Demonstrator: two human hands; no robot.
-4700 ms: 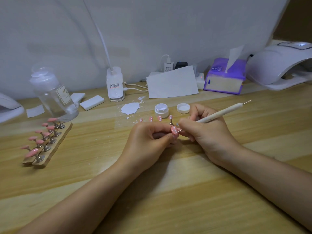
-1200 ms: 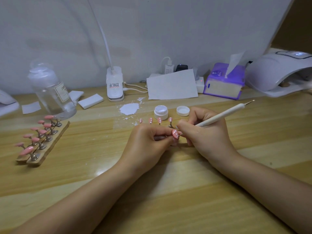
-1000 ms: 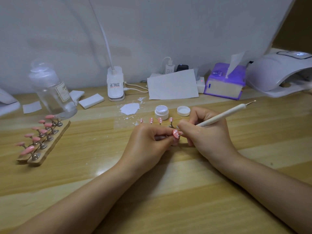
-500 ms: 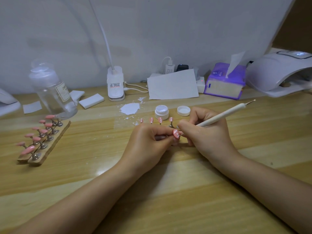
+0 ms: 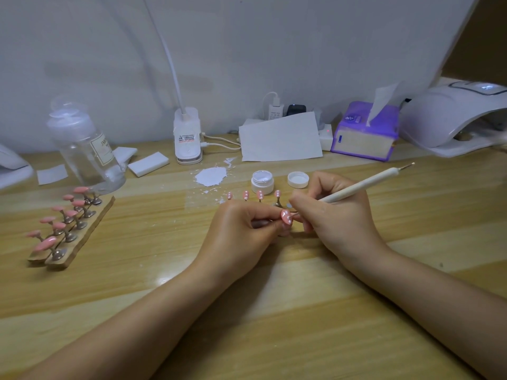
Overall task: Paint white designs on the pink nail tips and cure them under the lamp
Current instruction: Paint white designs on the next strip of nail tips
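Centrally on the wooden table (image 5: 274, 311), the left hand (image 5: 241, 231) pinches a pink nail tip (image 5: 286, 216) dotted white, while the right hand (image 5: 337, 215) grips a dotting pen (image 5: 362, 186) with its point at that tip, four more dotted tips (image 5: 253, 195) standing just behind, beside the open white paint jar (image 5: 262, 182).
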